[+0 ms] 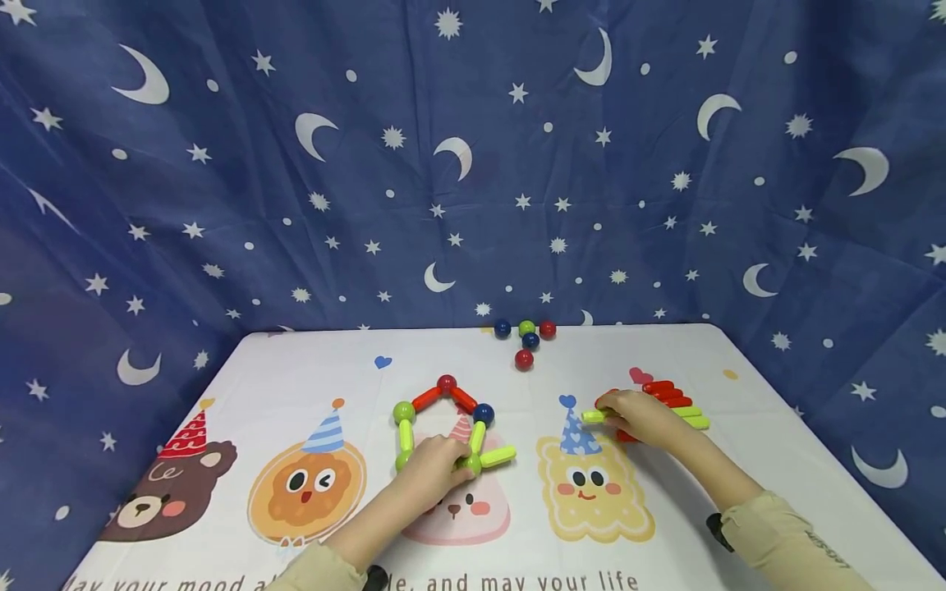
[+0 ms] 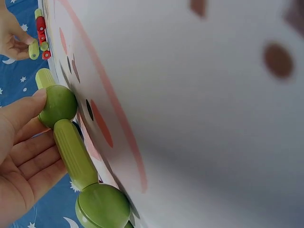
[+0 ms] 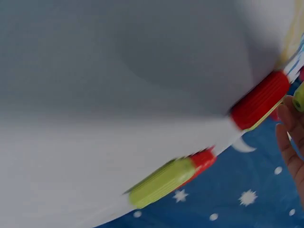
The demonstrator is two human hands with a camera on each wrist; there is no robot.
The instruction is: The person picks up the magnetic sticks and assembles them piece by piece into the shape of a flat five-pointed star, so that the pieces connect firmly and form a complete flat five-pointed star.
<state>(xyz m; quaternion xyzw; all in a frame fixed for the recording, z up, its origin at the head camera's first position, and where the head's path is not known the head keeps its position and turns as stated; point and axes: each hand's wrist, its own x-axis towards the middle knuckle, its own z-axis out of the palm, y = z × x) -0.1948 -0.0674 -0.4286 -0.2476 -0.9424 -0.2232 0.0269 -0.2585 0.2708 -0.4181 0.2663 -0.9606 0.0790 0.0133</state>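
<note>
A house-like outline of toy sticks and balls lies on the white cloth, with a red ball point(image 1: 447, 383) at its peak, a green ball point(image 1: 403, 412) at left and a blue ball point(image 1: 484, 414) at right. At its lower right corner, my left hand point(image 1: 424, 472) pinches a green ball point(image 2: 59, 107) between thumb and fingers. From that ball a yellow-green stick point(image 1: 498, 456) points out to the right. Over on the right, my right hand point(image 1: 637, 414) holds another yellow-green stick point(image 1: 592, 417) by its end, above a group of red sticks point(image 1: 658, 386) and yellow-green sticks point(image 1: 697, 422).
Several loose balls, among them a red ball point(image 1: 524, 359) and a blue ball point(image 1: 502, 328), sit near the table's back edge. A dark blue curtain point(image 1: 355, 164) with moons and stars hangs behind. Cartoon figures are printed on the tablecloth point(image 1: 310, 369).
</note>
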